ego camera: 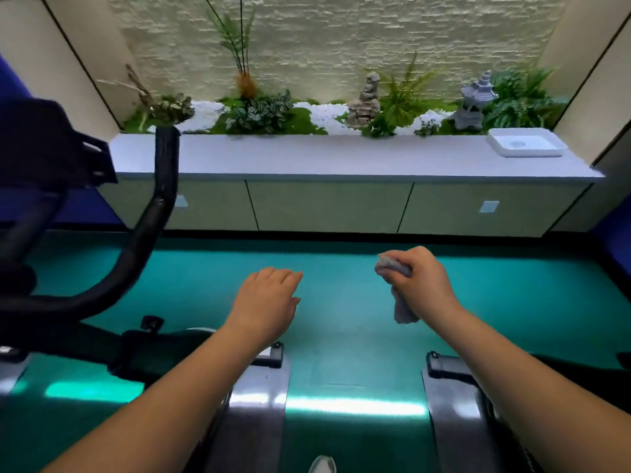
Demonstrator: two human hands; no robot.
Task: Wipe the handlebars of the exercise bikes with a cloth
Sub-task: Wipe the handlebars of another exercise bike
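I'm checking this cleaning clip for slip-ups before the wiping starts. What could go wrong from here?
1. The right hand holds the cloth bunched, with a tail hanging below the grip; a bunched wad may wipe poorly, and the tail could snag.
2. Both hands hover over the green floor, apart from the black handlebar at the left, so the reach across may be awkward.
3. The left hand is free and open, so nothing steadies the bike.

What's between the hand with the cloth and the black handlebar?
The empty left hand, held over the green floor, as the head view shows.
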